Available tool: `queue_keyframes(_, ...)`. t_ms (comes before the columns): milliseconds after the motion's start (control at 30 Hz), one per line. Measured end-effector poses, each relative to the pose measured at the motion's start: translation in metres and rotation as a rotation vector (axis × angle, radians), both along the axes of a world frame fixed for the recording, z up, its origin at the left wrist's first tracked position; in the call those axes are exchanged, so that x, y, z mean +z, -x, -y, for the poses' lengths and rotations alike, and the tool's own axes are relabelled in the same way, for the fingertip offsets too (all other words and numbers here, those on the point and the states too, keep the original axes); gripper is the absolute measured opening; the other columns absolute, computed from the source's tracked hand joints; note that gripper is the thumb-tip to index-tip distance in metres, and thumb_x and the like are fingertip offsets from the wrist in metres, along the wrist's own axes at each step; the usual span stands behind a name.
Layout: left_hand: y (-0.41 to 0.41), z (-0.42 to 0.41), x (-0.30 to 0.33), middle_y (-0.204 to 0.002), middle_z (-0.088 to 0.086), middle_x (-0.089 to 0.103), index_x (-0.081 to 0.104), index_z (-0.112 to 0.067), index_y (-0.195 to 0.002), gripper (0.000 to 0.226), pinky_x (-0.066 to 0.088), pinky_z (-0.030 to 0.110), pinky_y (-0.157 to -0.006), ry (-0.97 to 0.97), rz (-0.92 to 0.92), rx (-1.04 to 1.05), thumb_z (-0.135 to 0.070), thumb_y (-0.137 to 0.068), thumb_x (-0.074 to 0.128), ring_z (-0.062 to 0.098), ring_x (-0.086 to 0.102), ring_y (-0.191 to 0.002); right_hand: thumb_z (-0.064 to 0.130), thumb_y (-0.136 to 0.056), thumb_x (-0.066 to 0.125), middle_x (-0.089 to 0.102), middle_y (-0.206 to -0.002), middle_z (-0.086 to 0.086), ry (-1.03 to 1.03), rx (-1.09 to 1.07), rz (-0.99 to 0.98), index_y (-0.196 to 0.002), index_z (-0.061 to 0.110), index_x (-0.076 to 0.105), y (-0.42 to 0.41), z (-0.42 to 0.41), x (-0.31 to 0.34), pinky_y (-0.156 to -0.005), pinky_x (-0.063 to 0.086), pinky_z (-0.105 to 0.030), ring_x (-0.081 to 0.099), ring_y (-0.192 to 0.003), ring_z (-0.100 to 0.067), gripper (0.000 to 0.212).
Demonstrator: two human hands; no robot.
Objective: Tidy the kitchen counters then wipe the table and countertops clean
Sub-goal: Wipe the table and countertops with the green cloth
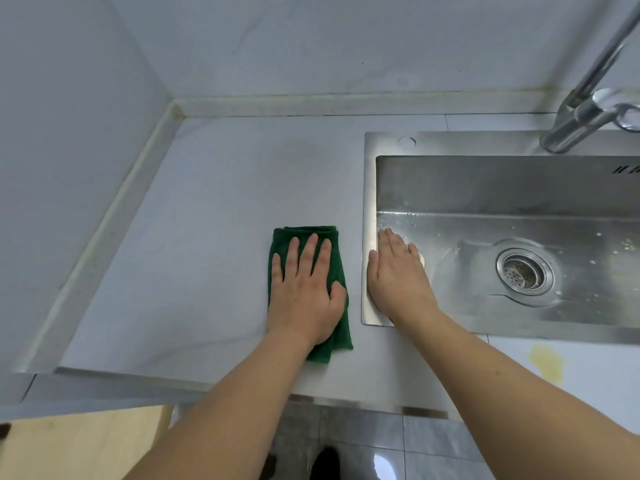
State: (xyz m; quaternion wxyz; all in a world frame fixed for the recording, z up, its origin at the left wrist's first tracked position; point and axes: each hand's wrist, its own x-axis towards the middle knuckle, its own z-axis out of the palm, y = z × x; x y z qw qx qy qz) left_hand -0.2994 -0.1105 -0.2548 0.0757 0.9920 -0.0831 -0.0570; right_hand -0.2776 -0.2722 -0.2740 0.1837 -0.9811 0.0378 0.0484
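Countertop (194, 237) wiping is judged to be the step in hand; the pale surface runs from the wall corner on the left to the steel sink (370, 188) on the right, and it is seen bare but for a folded green cloth (341, 327); the cloth is laid flat on the counter just beside the sink's left flange, and it is pressed down by the left hand (304, 289), whose fingers are spread straight over it and whose thumb is lying along the cloth's right edge, so nothing is gripped; the right hand (398, 275) is held flat and open over the sink's left rim, its fingers extended together over the basin; nothing is held in it, and whether the palm is truly resting on the rim cannot be told.

Several risks are judged from this layout; because the cloth is only pressed and not gripped, its loose folds could be bunched or left behind if the stroke is made too fast or with too little pressure; the basin is seen to be wet with droplets, so moisture could be dragged onto the counter if the cloth is swept over the flange; a yellowish stain (547, 363) on the counter in front of the sink could be missed if the wiping is kept to the left section; dirt along the raised edge strip (104, 223) at the wall could likewise be skipped; the faucet (581, 123) is well apart from both hands and is not judged a hazard.
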Motion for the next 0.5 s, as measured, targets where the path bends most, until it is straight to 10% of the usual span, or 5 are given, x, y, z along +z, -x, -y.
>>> queue_keyframes(500,-0.108,0.016,0.000,-0.165,-0.004,-0.003,0.000,-0.027,-0.157,0.070,-0.003,0.049,-0.122,0.000,0.018,-0.031,-0.044,-0.093,0.022,0.021,-0.009,-0.151,0.034,-0.099,0.016,0.007,-0.162,-0.005,0.016,0.045,-0.033,-0.154,0.009,0.009,-0.026,0.019,0.011,-0.121,-0.004,-0.034,0.002,-0.149,-0.017,0.061)
